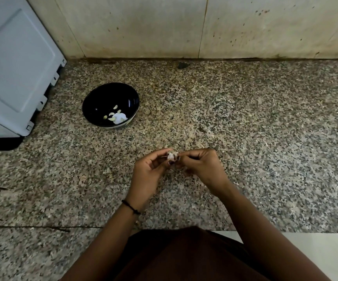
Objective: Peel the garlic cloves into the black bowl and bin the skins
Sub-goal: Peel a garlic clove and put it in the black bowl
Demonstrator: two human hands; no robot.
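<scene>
Black bowl [101,98] on granite counter [255,122], far-left of hands, peeled cloves [113,118] inside. Garlic clove [171,156] pinched between left hand [147,173] and right hand [203,167], skin partly on, axis unclear. Left hand nearer bowl, so drop likely goes far-left

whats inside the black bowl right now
The round black bowl holds a few small pale peeled garlic cloves and one larger white piece beside them, near its front wall. Whether that piece is garlic or skin is unclear, and anything beneath it is covered.
</scene>
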